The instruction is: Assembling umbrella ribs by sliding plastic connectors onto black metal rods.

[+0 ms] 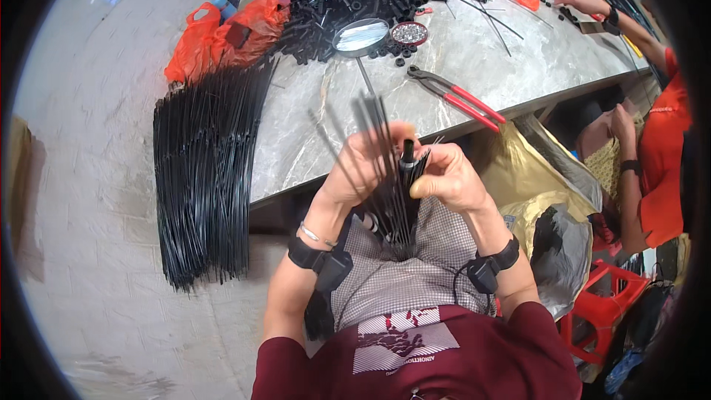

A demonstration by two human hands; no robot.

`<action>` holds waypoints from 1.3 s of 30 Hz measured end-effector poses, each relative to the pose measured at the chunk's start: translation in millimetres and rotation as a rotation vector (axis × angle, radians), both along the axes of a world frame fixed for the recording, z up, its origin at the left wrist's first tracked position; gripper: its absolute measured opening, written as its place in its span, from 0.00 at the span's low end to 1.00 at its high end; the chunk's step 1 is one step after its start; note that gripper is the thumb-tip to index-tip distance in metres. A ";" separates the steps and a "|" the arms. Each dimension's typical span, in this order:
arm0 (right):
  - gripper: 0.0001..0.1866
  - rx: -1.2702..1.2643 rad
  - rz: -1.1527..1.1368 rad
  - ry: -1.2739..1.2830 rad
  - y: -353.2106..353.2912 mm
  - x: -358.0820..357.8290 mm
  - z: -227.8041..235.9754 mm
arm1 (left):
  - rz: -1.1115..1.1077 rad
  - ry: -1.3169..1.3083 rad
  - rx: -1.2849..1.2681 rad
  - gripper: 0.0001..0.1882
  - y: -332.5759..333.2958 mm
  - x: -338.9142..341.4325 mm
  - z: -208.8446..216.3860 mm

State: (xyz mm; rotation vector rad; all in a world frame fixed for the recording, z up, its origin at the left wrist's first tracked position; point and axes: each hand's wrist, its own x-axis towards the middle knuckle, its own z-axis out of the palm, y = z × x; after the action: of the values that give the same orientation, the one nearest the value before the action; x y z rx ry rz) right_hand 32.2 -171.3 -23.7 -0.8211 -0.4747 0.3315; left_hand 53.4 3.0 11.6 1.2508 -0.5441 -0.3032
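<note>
Over my lap I hold an umbrella frame, thin black ribs (398, 221) bunched around a dark shaft with a short tube (408, 151) at its top. My right hand (449, 175) is closed at the upper end, thumb and fingers pinching the frame beside the tube. On the other side, my left hand (362, 165) has its fingers bent around several ribs, which fan upward and are blurred by motion. The fingertips of the left hand are partly smeared. The lower ends of the ribs rest against the checked cloth (378, 281) on my lap.
Red-handled pliers (461, 101) lie on the marble-patterned table (296, 130). Beyond are a round dish of rods (361, 35), a red dish of small metal parts (409, 33) and heaped black parts (348, 0). Black ribs (204, 178) overhang the left edge. A co-worker's hand (583, 4) reaches in at right.
</note>
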 end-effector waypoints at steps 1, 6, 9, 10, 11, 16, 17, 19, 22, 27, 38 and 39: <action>0.09 -0.022 -0.035 0.035 -3.2 3.2 -3.4 | 0.100 0.148 0.002 0.18 -4.0 -4.7 1.2; 0.08 -0.013 -0.069 0.046 -3.2 10.3 -0.3 | 0.148 0.236 -0.323 0.18 9.9 -27.5 16.7; 0.09 -0.057 -0.095 0.028 5.9 8.5 0.3 | 0.283 -0.031 -0.125 0.17 12.4 -35.7 21.4; 0.09 -0.080 -0.104 0.025 8.4 7.8 -1.1 | 0.339 -0.062 0.018 0.14 14.2 -35.8 24.7; 0.09 -0.085 -0.096 0.017 10.1 6.1 0.4 | 0.348 -0.067 0.011 0.14 15.2 -36.3 26.4; 0.08 -0.136 -0.138 0.005 24.5 4.9 5.2 | 0.465 -0.138 0.090 0.12 19.0 -37.4 34.3; 0.08 -0.150 -0.150 0.003 27.4 5.5 4.5 | 0.467 -0.148 0.072 0.11 19.5 -37.3 34.0; 0.08 -0.169 -0.145 -0.018 30.3 3.3 6.0 | 0.504 -0.190 0.069 0.10 20.0 -35.6 31.5; 0.08 -0.156 -0.153 -0.007 34.6 -0.3 10.7 | 0.520 -0.131 0.186 0.12 26.0 -32.4 27.7; 0.07 -0.190 -0.162 -0.033 41.3 -3.1 13.7 | 0.510 -0.242 0.023 0.22 30.9 -30.9 19.8; 0.07 -0.191 -0.178 -0.067 61.7 -13.2 24.9 | 0.380 -0.068 0.195 0.19 57.2 -42.3 40.6; 0.07 -0.184 -0.179 -0.074 63.1 -14.0 24.9 | 0.381 -0.066 0.198 0.19 58.2 -43.1 42.1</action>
State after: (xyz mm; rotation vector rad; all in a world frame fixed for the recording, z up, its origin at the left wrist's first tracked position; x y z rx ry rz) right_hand 18.2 -108.3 1.2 -1.0508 -0.4406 0.1813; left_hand 10.2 61.2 53.8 1.5299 -0.3269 0.0061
